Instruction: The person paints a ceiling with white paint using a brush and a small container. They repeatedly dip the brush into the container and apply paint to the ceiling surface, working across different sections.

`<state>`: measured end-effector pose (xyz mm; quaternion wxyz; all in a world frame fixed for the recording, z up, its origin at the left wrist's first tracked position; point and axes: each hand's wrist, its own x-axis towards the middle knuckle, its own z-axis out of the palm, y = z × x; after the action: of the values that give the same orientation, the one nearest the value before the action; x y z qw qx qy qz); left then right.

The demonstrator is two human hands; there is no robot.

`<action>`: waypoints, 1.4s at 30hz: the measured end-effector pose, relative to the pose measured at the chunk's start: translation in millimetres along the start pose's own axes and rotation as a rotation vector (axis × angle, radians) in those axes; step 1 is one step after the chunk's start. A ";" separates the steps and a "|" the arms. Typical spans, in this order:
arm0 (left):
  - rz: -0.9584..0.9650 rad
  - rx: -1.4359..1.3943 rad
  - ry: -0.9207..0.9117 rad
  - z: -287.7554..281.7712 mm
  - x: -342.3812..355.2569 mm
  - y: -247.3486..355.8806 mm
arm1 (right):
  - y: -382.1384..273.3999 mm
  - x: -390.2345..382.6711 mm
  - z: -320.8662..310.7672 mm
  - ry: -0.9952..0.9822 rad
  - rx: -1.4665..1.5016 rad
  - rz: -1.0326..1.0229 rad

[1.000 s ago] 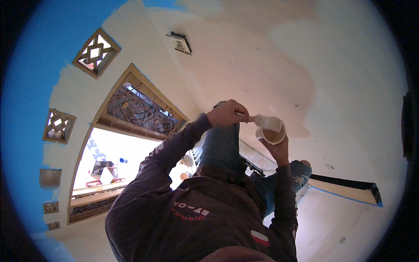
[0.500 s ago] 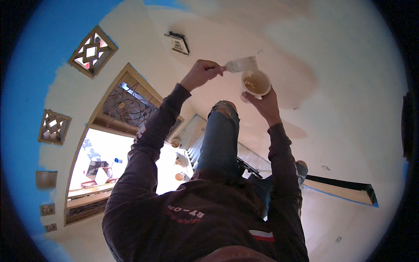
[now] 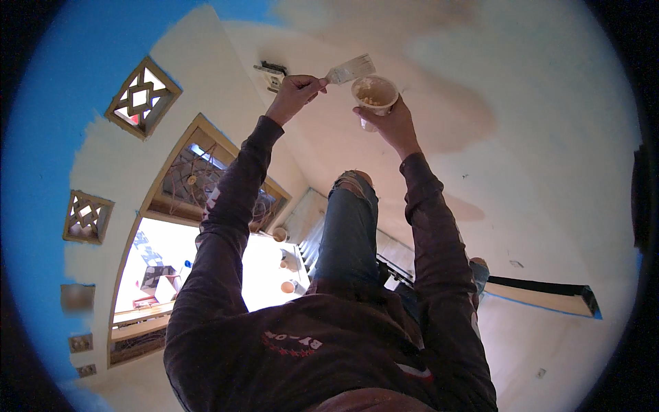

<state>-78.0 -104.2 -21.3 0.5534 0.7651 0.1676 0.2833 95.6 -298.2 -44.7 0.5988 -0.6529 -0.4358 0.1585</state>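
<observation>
My left hand (image 3: 295,96) is closed on the handle of a paintbrush (image 3: 351,69) with pale, coated bristles, held just above and left of a white cup (image 3: 372,92). My right hand (image 3: 392,123) grips this cup from below and the side; lumpy beige material shows inside it. Behind the brush, a socket fitting (image 3: 274,81) with a dark frame is on the pale, patchy wall (image 3: 446,151). My raised leg (image 3: 343,240) in ripped jeans is below both hands.
At the left are blue and white paintwork (image 3: 41,172), lattice vents (image 3: 141,97), a bright doorway (image 3: 141,278) with a transom grille (image 3: 189,168) and furniture beyond. Several containers (image 3: 292,287) stand near the doorway. A long dark-edged recess (image 3: 539,294) is at the right.
Both hands have risen and moved left with the brush and cup, toward the socket fitting. The cup's lumpy contents show more, and more of my raised knee is visible.
</observation>
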 end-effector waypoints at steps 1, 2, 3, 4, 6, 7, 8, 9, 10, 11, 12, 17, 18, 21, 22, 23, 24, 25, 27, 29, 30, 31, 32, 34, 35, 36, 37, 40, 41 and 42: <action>-0.001 -0.010 -0.002 -1.1 2.5 -1.0 | 1.8 3.2 2.2 0.008 -0.002 -0.003; 0.001 0.000 0.000 -2.6 5.7 -1.7 | 3.4 7.4 4.6 0.016 0.004 -0.014; 0.000 0.008 0.001 -3.5 8.0 -4.4 | 5.4 10.1 6.7 0.023 0.009 -0.022; -0.001 0.016 0.001 -4.4 10.8 -6.7 | 7.6 12.0 8.5 0.030 0.014 -0.029; 0.057 0.077 0.039 -10.5 18.6 -12.6 | 11.5 14.6 12.6 0.041 -0.012 -0.034; 0.087 0.108 0.059 -15.8 23.2 -15.6 | 13.1 15.4 14.9 0.044 -0.024 -0.037; 0.089 0.150 0.091 -21.4 27.9 -18.2 | 15.0 14.2 16.9 0.044 0.000 -0.033; 0.091 0.190 0.124 -27.0 33.2 -20.2 | 15.7 11.9 18.3 0.043 0.023 -0.028; 0.097 0.229 0.155 -32.8 39.6 -21.7 | 16.1 9.1 17.5 0.045 0.043 -0.025; 0.082 0.246 0.157 -39.9 46.1 -22.6 | 16.5 6.3 15.8 0.049 0.028 -0.018; 0.075 0.265 0.168 -41.0 50.0 -16.8 | 17.4 3.3 13.9 0.057 0.014 -0.010; 0.085 0.375 0.234 -60.7 78.3 -2.0 | 13.5 -16.5 3.9 0.058 0.025 0.041; 0.093 0.410 0.248 -64.2 83.1 0.9 | 13.1 -22.3 2.5 0.061 0.035 0.050; 0.109 0.445 0.269 -76.8 99.4 4.0 | 19.3 -34.5 0.2 0.061 0.070 0.070; 0.121 0.478 0.274 -81.8 104.3 4.0 | 23.3 -36.5 -0.3 0.059 0.082 0.073; 0.129 0.511 0.282 -87.6 109.0 4.5 | 27.2 -37.4 -0.9 0.055 0.068 0.100; 0.130 0.542 0.283 -88.6 109.9 6.9 | 28.8 -40.7 -2.6 0.061 0.072 0.104; 0.131 0.572 0.284 -89.4 110.6 9.1 | 30.4 -43.6 -4.3 0.066 0.077 0.109; 0.087 0.647 0.308 -97.9 113.1 12.9 | 32.2 -49.4 -8.2 0.073 0.071 0.114; 0.093 0.721 0.353 -118.0 117.7 7.6 | 30.7 -55.0 -13.1 0.072 0.051 0.114; 0.125 0.760 0.390 -135.4 121.0 -0.8 | 27.7 -56.5 -14.4 0.069 0.055 0.102; 0.155 0.798 0.425 -151.5 123.0 -8.3 | 24.3 -59.6 -16.5 0.066 0.057 0.092; 0.165 0.864 0.463 -166.6 124.8 -13.4 | 22.4 -63.4 -19.2 0.065 0.056 0.084; 0.190 0.991 0.529 -179.1 125.9 -12.9 | 24.1 -72.1 -27.4 0.068 0.040 0.092; 0.120 1.013 0.527 -185.5 125.7 -12.8 | 25.1 -76.5 -31.3 0.068 0.033 0.096; 0.067 1.054 0.536 -187.2 125.6 -9.7 | 26.0 -81.7 -35.7 0.074 0.013 0.105; 0.013 1.095 0.544 -188.9 125.4 -6.8 | 26.8 -87.2 -40.2 0.080 -0.007 0.115; -0.059 1.175 0.605 -200.3 122.7 -11.3 | 25.2 -104.9 -52.8 0.080 0.006 0.153; -0.066 1.195 0.629 -204.4 123.6 -14.7 | 23.3 -108.6 -56.7 0.079 0.022 0.168; -0.034 1.229 0.674 -211.4 125.7 -22.3 | 20.3 -112.2 -60.1 0.070 -0.019 0.156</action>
<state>-109.1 133.8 36.9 -0.0572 0.8071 0.4719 0.3501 83.2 -420.1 -84.7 0.5934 -0.6956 -0.3641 0.1776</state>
